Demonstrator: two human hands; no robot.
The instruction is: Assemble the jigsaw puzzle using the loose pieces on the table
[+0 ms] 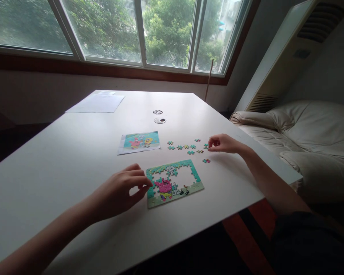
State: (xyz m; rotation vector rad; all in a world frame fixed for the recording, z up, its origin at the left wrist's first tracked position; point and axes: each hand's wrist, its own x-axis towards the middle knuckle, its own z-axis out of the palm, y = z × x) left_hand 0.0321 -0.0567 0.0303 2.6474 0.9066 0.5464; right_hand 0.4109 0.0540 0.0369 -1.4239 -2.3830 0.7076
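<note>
A partly filled jigsaw puzzle lies on the white table, its border in place around a pink cartoon figure, with gaps at the left and right. My left hand is at its left edge, thumb and forefinger pinched together; anything between them is too small to make out. Farther right, my right hand pinches a teal puzzle piece at the outer side of the loose pieces. Several loose puzzle pieces are spread above the puzzle's right half. The printed reference picture lies behind the puzzle, to the left of those pieces.
White paper sheets lie at the table's far left. Two round metal-looking discs sit near the middle of the white table. A cream sofa stands beyond the right edge, and a window is behind.
</note>
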